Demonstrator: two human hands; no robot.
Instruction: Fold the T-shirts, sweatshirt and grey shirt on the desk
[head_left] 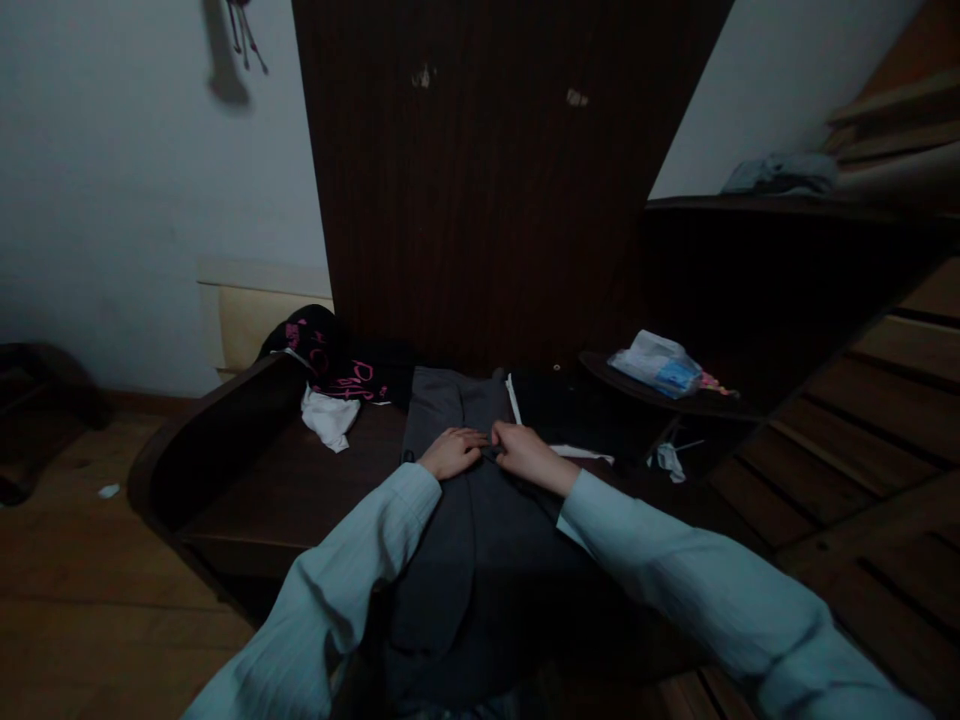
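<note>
Sleeves (645, 545) up front, grey garment (435, 570) running 12-to-6 under left grip (454, 453) (spread flat) and right grip (529, 459) (pinching it); 10 o'clock, black cloth (319, 345) with pink lettering (358, 376), kinda unreadable

See black cloth with pink lettering (341, 366) heaped at left end of dark wooden bench (262, 505), white cloth (330, 418) just in front. Over on small right-hand shelf (598, 370), see blue-and-white packet (660, 366) beside small pink item (717, 384). Also note greyish bundle (784, 174) up on higher ledge (694, 204), white scrap (109, 491) on floor (82, 570) far left.
</note>
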